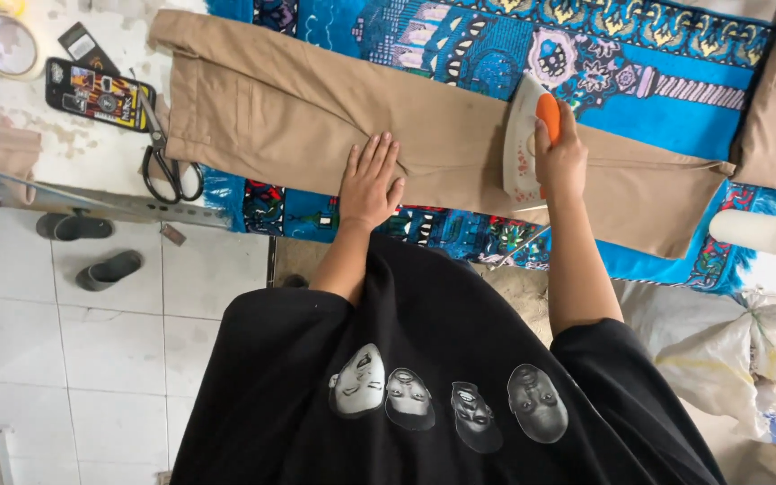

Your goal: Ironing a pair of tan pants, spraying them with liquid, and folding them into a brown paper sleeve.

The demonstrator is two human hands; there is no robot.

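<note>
Black shirt fabric (442,395), printed with a row of greyscale portraits, is filling the lower frame closest to the lens, and both bare forearms are extending from it toward the tabletop (92,144). Right hand (560,154) is wrapping closed around the orange handle of a white electric iron (524,144), whose soleplate is resting on tan folded trousers (316,126). Left hand (370,180) is lying flat, fingers spread and gripping nothing, pressing the same trousers just beside the iron's path. These trousers are lying lengthwise across a blue patterned mat (532,45) that is covering the tabletop, waistband toward the left. Risk noted: the flat hand is sitting near the hot soleplate, so a sweep leftward is likely to bring heat against the fingertips. Risk noted: an iron lingering in one spot is liable to scorch or glaze the tan cloth. A cord appears to be hanging below the mat edge near the person's body, though it is too faint to confirm; a snag there could jerk the iron. Black-handled scissors (165,153) are overhanging the tabletop edge at left, beside a phone in a colourful case (99,92) and a tape roll (9,45); a tug on the fabric could knock them toward the tiled floor (92,359), where sandals (108,268) are lying.
</note>
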